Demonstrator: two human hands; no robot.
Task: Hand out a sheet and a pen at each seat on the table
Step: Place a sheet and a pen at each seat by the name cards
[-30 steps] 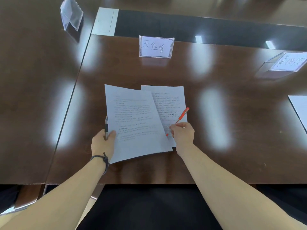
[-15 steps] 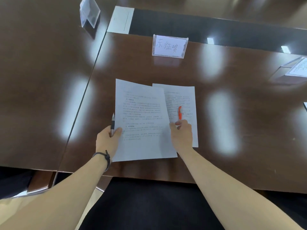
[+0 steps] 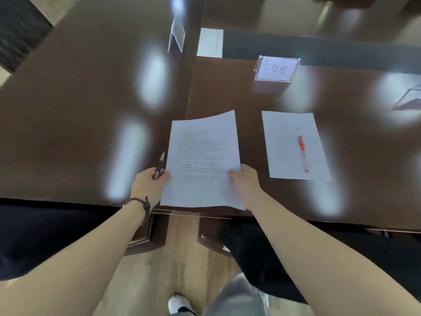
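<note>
A printed sheet (image 3: 293, 144) lies flat on the dark wooden table (image 3: 91, 137) in front of a name card (image 3: 276, 69), with an orange pen (image 3: 302, 151) resting on it. Left of it, both hands hold a stack of printed sheets (image 3: 202, 160) above the table's near edge. My left hand (image 3: 150, 185) grips the stack's left edge together with a black pen (image 3: 160, 165). My right hand (image 3: 243, 181) pinches the stack's lower right edge.
A second clear name card holder (image 3: 176, 37) stands at the back left, across the seam between two table sections. Another holder (image 3: 407, 101) shows at the right edge. Black chairs (image 3: 45, 236) and wooden floor lie below the table edge.
My right hand let go of the orange pen on the laid sheet and took the stack's right edge. The stack and my view have shifted left, away from that sheet.
</note>
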